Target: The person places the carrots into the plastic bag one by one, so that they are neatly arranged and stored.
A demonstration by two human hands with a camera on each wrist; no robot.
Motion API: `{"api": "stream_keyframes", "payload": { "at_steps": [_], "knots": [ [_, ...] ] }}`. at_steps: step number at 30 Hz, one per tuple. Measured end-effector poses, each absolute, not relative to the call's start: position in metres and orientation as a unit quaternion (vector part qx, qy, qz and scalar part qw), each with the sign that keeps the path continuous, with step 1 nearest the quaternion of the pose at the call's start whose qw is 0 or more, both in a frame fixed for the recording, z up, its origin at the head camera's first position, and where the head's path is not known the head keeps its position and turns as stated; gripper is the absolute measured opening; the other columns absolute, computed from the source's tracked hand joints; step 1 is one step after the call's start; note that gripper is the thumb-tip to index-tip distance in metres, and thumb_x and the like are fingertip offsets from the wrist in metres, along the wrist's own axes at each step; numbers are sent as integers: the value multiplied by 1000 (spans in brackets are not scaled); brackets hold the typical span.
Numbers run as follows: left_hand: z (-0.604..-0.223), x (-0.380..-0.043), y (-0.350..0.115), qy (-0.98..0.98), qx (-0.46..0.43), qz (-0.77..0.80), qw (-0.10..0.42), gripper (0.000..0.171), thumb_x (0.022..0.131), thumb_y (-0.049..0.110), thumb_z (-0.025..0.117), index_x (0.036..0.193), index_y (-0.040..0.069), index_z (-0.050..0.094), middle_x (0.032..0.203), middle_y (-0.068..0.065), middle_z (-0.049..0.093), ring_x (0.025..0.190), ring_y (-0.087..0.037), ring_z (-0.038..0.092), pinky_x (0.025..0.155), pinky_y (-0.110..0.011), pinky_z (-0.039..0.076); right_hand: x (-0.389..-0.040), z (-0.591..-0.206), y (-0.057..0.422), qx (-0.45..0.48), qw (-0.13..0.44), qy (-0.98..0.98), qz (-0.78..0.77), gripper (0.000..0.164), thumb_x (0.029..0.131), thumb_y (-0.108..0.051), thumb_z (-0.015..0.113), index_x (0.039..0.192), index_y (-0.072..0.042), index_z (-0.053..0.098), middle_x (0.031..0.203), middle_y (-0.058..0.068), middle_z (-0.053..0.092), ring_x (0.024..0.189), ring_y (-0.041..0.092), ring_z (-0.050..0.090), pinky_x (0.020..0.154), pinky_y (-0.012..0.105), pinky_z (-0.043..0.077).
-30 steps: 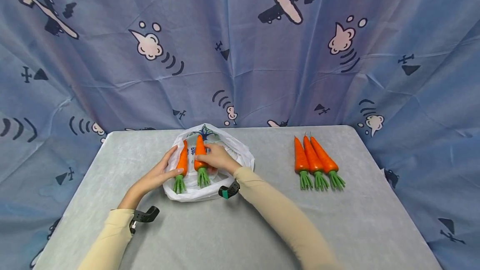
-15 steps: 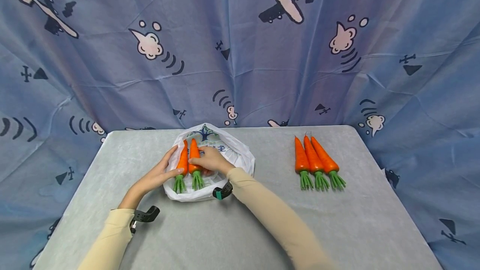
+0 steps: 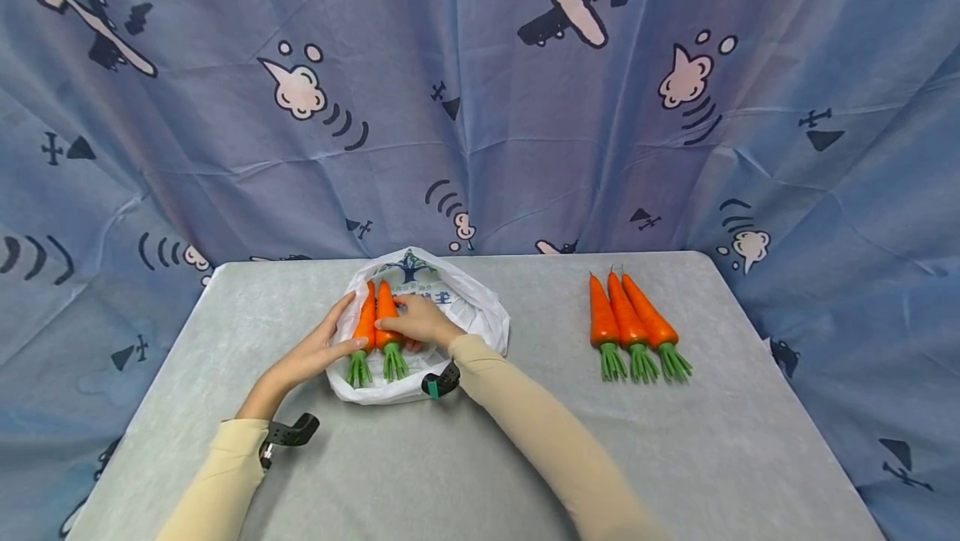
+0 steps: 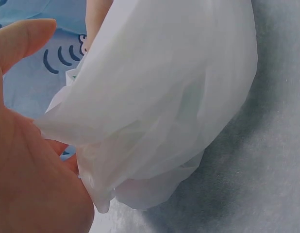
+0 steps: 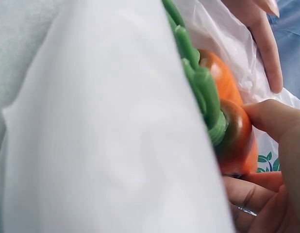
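Observation:
In the head view, a white plastic bag [image 3: 480, 308] with a printed tree lies with its mouth spread towards me. Inside are two carrots with green tops, side by side: the left carrot [image 3: 365, 320] and the right carrot [image 3: 386, 308]. My right hand [image 3: 423, 320] reaches in and holds the right carrot between thumb and fingers; the right wrist view shows this carrot's thick end [image 5: 237, 138] close up. My left hand [image 3: 311, 351] rests against the bag's left side, thumb and fingers spread straight. In the left wrist view, bag plastic [image 4: 155, 97] covers part of its fingers.
Three more carrots [image 3: 628, 320] lie together on the right of the grey-white table [image 3: 480, 458], green tops towards me. A blue curtain [image 3: 480, 107] printed with planes hangs behind the table.
My right hand has moved left inside the bag with its carrot, which now lies close against the left carrot. My left hand and the bag stay about where they were.

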State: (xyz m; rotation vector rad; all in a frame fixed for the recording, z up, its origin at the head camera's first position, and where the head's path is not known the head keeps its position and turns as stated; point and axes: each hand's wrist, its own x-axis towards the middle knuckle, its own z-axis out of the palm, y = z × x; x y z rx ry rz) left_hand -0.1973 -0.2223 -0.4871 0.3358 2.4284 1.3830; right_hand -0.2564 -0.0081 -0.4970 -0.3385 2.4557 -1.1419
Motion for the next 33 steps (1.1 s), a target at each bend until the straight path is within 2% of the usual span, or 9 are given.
{"api": "stream_keyframes", "payload": {
  "at_steps": [6, 12, 14, 24, 33],
  "knots": [
    [-487, -197, -222, 852, 122, 483, 161, 88, 96, 34, 61, 161, 23, 2, 167, -21, -3, 149, -55, 2, 114, -77, 11, -257, -499, -8, -126, 205, 882, -406, 68, 89, -44, 68, 145, -12, 49, 108, 13, 71, 42, 13, 55, 42, 25, 51],
    [-487, -197, -222, 852, 123, 483, 160, 88, 96, 34, 61, 161, 23, 2, 167, -21, -3, 149, -55, 2, 114, -76, 11, -258, -501, -8, -133, 212, 879, -406, 70, 90, -47, 66, 147, -12, 47, 78, 8, 68, 42, 14, 53, 41, 26, 50],
    [-487, -197, -223, 853, 123, 482, 161, 88, 96, 34, 61, 161, 23, 2, 167, -21, -3, 150, -55, 1, 114, -77, 10, -258, -501, -7, -135, 214, 878, -407, 70, 90, -47, 66, 147, -13, 47, 74, 6, 65, 42, 14, 52, 41, 26, 50],
    [-486, -195, -222, 852, 121, 483, 162, 87, 97, 35, 60, 161, 23, 2, 167, -21, -3, 149, -56, 2, 113, -77, 11, -257, -501, -7, -131, 219, 879, -402, 71, 90, -48, 66, 148, -13, 45, 85, 6, 66, 45, 13, 53, 42, 25, 50],
    [-485, -196, -221, 851, 121, 485, 163, 87, 97, 35, 60, 161, 23, 2, 167, -21, -4, 149, -56, 2, 113, -77, 11, -257, -498, -5, -129, 232, 877, -401, 74, 90, -52, 64, 150, -14, 42, 69, 3, 61, 44, 14, 52, 41, 25, 49]
  ]
}}
